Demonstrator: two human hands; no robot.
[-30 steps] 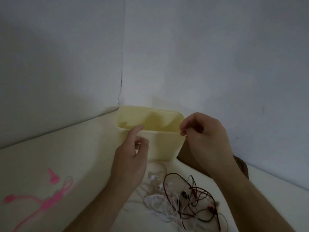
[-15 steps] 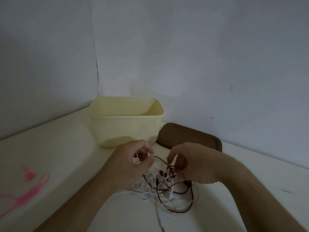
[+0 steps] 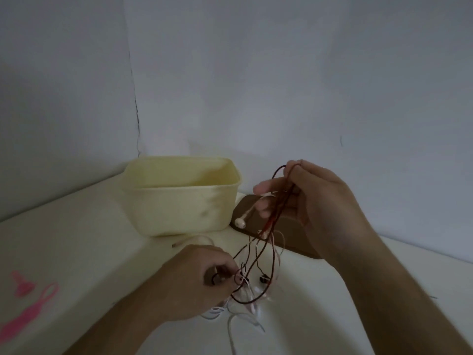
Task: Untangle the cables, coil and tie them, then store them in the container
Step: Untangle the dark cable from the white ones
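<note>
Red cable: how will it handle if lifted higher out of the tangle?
Probably floppy: the red cable hangs limp from the right hand. It likely drags the white cable along, since they interlace near the left hand. Looks light.

Two bare forearms come into view from below, one on each side, with no sleeve on either as far up as can be seen. The left hand (image 3: 202, 275) and the right hand (image 3: 314, 201) are bare too: no glove, ring, watch or band shows on fingers or wrists. In this dim light finer marks on them cannot be made out
</note>
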